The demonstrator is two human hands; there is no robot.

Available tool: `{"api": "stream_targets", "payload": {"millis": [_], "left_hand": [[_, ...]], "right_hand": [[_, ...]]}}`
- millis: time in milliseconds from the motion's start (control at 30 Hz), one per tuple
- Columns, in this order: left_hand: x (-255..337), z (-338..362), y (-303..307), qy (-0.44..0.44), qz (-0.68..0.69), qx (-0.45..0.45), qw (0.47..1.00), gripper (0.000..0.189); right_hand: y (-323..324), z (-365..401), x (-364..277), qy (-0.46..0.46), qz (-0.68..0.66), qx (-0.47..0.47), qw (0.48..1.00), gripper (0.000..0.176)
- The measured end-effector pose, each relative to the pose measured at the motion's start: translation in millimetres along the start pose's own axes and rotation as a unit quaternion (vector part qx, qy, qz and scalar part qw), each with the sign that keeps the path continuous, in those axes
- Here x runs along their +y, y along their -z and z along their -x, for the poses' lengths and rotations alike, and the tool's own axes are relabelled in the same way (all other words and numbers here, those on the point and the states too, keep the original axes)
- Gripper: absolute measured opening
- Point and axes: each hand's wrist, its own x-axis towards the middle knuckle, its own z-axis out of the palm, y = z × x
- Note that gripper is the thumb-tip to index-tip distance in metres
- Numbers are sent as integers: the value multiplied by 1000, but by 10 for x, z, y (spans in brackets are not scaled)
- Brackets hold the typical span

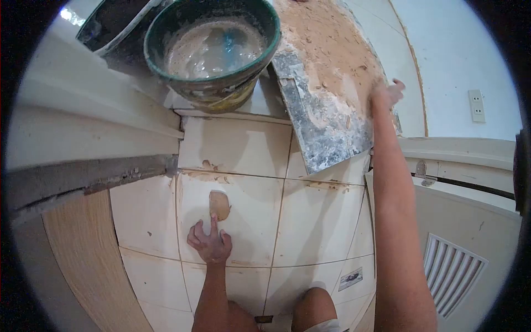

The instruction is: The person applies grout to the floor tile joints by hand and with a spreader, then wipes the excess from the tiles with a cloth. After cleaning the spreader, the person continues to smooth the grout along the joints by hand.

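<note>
My left hand [211, 242] is low over the floor tiles, its index finger stretched out and the other fingers partly bent and apart. That fingertip meets the lower edge of a small, flat brown piece [219, 205], whose kind I cannot make out. My right hand [389, 94] reaches far forward to the right edge of a grey board [334, 145] smeared with white residue. Its fingers are spread and slightly blurred, with nothing visible in them. Brown crumbly powder or mortar [337, 47] covers much of the board.
A green-rimmed bucket [213, 94] of cloudy water, with something blue in it, stands on a raised step at the upper left. Behind it is a dark container [119, 27]. A louvred door [456, 271] borders the right; a wall outlet [476, 106] is above. Brown smears mark the tiles [238, 138].
</note>
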Motion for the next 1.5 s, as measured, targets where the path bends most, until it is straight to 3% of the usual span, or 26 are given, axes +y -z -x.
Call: {"api": "stream_targets", "payload": {"millis": [67, 133, 167, 200, 233, 267, 300, 367, 467, 567, 800, 1000, 1067, 1300, 1500], "left_hand": [[-23, 10, -31, 2, 31, 25, 999, 55], [90, -62, 13, 17, 25, 6, 1000, 55], [35, -29, 60, 32, 11, -12, 999, 55], [11, -5, 19, 41, 14, -23, 999, 58], [10, -8, 17, 43, 8, -25, 999, 58], [17, -8, 19, 35, 5, -9, 999, 58], [21, -11, 19, 26, 3, 8, 1000, 59], [14, -4, 23, 23, 9, 2, 1000, 59], [19, 3, 21, 22, 13, 15, 1000, 60], [17, 0, 5, 24, 5, 32, 999, 58], [6, 5, -26, 20, 5, 47, 999, 58], [7, -16, 19, 29, 23, 15, 999, 59], [-9, -3, 3, 18, 27, 32, 999, 59], [-13, 8, -17, 19, 23, 23, 999, 59], [-28, 27, -41, 19, 31, 20, 999, 61]], "right_hand": [[205, 104, 19, -5, -126, 79, 989, 61], [728, 666, -362, 104, -249, 74, 960, 52], [1213, 1428, -564, 141, -290, -44, 946, 46], [1332, 1874, -502, 218, -240, -73, 943, 44], [1449, 2491, -511, 163, -323, -169, 917, 45], [1455, 2954, -437, 275, -332, -211, 877, 46], [1485, 3360, -424, 215, -313, -325, 866, 48], [1238, 3820, -441, 186, -248, -360, 880, 55], [841, 4013, -438, 255, -194, -313, 894, 61], [616, 4076, -528, 211, -140, -339, 906, 65], [504, 4136, -704, 228, -119, -360, 897, 67], [469, 4115, -493, 250, -109, -279, 921, 62], [517, 4097, -402, 191, -138, -301, 924, 62], [496, 4301, -765, 208, -138, -322, 913, 61], [489, 4297, -540, 174, -86, -268, 944, 57]]}}
